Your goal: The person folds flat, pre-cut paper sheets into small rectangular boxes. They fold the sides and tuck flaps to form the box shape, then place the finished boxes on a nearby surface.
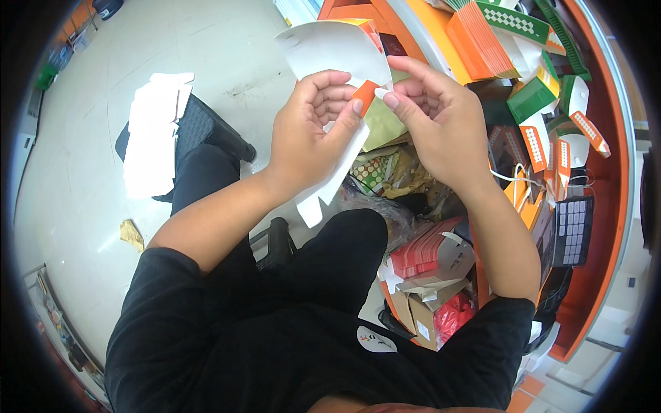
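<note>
A partly folded food carton (336,49), white on the inside with orange outer faces, is held up in front of me. My left hand (310,131) is closed on it, with the thumb pressed on a small orange flap. A long white strip of the same carton hangs down below my left wrist. At the right edge, my right hand (444,124) has its thumb at a small white tab and its index finger along the carton's side; its other fingers are curled. White flat carton blanks (151,138) lie stacked on a dark stool (210,127) at my left.
On the orange shelf unit (613,227) at right stand nested orange cartons (475,41), several green and orange folded cartons (533,96), a white cable and a dark keypad (573,230). Below are red cartons (420,255) in a cardboard box and crumpled wrapping. A paper scrap (131,235) lies on the floor.
</note>
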Motion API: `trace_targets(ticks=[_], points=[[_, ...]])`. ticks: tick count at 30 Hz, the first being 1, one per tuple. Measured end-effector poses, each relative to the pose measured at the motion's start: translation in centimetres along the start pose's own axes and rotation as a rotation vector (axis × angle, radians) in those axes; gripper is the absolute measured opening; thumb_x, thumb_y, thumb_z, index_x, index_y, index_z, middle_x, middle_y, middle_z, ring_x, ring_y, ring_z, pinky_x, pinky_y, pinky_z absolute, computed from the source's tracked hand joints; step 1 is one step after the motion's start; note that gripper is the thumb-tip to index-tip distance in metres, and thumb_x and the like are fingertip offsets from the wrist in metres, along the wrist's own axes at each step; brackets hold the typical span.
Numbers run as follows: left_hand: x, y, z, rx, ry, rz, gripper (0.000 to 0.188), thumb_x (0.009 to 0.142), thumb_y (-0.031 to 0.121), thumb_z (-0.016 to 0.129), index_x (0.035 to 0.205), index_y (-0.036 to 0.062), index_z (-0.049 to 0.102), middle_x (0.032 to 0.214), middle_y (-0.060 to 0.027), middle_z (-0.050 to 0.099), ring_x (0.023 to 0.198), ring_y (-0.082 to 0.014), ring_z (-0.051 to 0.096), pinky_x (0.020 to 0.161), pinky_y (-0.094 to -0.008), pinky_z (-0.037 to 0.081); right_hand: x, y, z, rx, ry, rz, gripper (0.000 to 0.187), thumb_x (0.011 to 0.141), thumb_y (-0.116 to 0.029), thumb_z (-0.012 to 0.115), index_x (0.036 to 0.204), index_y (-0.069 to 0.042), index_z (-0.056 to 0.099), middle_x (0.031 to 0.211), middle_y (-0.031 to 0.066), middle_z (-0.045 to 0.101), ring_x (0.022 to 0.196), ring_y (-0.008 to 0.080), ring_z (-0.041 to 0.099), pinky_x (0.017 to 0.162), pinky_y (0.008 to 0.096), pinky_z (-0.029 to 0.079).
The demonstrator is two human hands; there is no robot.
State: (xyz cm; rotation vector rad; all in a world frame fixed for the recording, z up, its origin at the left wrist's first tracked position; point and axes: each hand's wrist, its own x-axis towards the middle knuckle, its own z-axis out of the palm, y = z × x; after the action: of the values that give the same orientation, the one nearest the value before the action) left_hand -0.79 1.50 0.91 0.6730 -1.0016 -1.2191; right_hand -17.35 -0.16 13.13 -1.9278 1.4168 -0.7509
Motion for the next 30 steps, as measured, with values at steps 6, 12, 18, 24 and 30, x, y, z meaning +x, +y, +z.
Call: trace_targets(ticks=[6,12,18,24,30], points=[[0.4,0.0,-0.2,0.035,-0.038,0.039,0.043,0.104,0.012,0.07,0.138,-0.0069,0.052,0.121,-0.015,0.068,0.113,-0.0159,0.068,0.099,-0.0292,0.057,0.2,0.2,0.1,0.086,-0.049,-0.003,0.051,0.096,-0.008,0.075,0.144,-0.001,0.058,0.105,0.0114,0.079,0.101,0.0201,0.076,0.093,0.0333,0.057],[0.3,0.3,-0.2,0.081,-0.027,0.055,0.039,0.104,0.012,0.071,0.134,-0.0062,0.056,0.121,-0.013,0.069,0.11,-0.0143,0.069,0.098,-0.0289,0.057,0.3,0.1,0.1,0.084,-0.079,-0.003,0.051,0.098,0.0,0.072,0.146,0.002,0.054,0.102,0.0043,0.075,0.094,0.0073,0.068,0.087,0.0235,0.054],[0.1,0.4,-0.3,0.077,-0.07,0.027,0.037,0.103,0.01,0.072,0.131,-0.0061,0.057,0.122,-0.0127,0.069,0.106,-0.0144,0.07,0.095,-0.0286,0.058,0.2,-0.3,-0.1,0.08,-0.118,0.037,0.049,0.099,-0.001,0.071,0.145,0.002,0.054,0.106,0.0064,0.077,0.097,0.0092,0.071,0.088,0.025,0.055],[0.7,-0.1,-0.5,-0.175,-0.056,-0.007,0.04,0.098,0.008,0.077,0.129,-0.0061,0.056,0.124,-0.0133,0.068,0.109,-0.0162,0.071,0.096,-0.0287,0.059,-0.2,0.1,-0.1,-0.281,-0.137,-0.328,0.059,0.098,0.001,0.066,0.154,-0.001,0.048,0.123,0.0158,0.076,0.107,0.0261,0.074,0.099,0.0359,0.055],[2.8,1.0,-3.2,-0.474,-0.073,-0.421,0.038,0.105,0.032,0.07,0.128,0.003,0.059,0.112,-0.01,0.072,0.095,-0.0172,0.075,0.083,-0.0319,0.064,-0.7,0.5,0.9,-0.413,-0.211,-0.492,0.08,0.091,0.008,0.049,0.167,-0.003,0.026,0.162,0.0227,0.046,0.153,0.0389,0.038,0.125,0.0456,0.031]])
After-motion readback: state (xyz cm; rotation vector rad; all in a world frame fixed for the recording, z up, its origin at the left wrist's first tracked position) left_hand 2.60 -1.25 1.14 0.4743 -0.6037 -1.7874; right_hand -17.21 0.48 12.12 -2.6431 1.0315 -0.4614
